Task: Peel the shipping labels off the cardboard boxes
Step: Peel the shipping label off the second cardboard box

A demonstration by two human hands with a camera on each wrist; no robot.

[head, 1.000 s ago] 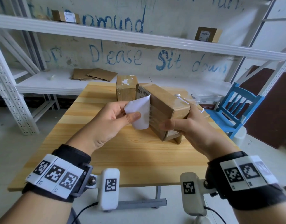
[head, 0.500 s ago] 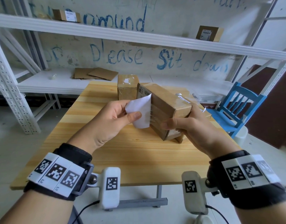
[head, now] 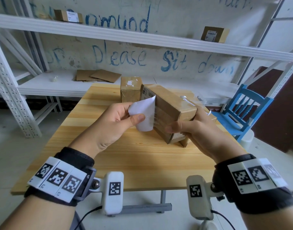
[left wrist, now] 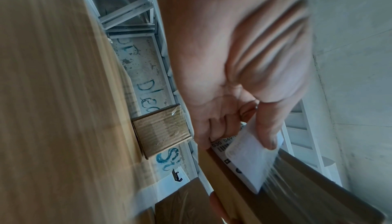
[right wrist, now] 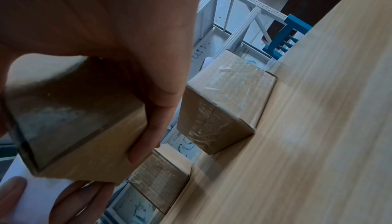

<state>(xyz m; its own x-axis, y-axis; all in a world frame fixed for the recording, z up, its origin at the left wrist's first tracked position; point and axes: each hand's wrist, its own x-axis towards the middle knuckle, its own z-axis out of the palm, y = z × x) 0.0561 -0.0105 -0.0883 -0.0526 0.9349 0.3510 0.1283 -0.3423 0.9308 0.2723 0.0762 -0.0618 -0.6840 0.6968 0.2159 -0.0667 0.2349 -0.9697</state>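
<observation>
Left hand (head: 112, 125): I pinch the curled white paper shipping label (head: 145, 114), half lifted.
Peel line: along the long brown cardboard box (head: 169, 112), label side facing left.
Right hand (head: 197, 130): I clasp the box above the pale wooden counter (head: 142, 160).

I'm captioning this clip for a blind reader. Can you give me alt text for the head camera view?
The left hand pinches a half-peeled white shipping label and pulls it off a cardboard box that the right hand grips above a wooden table. A second box stands behind it, with white shelving beyond.
</observation>
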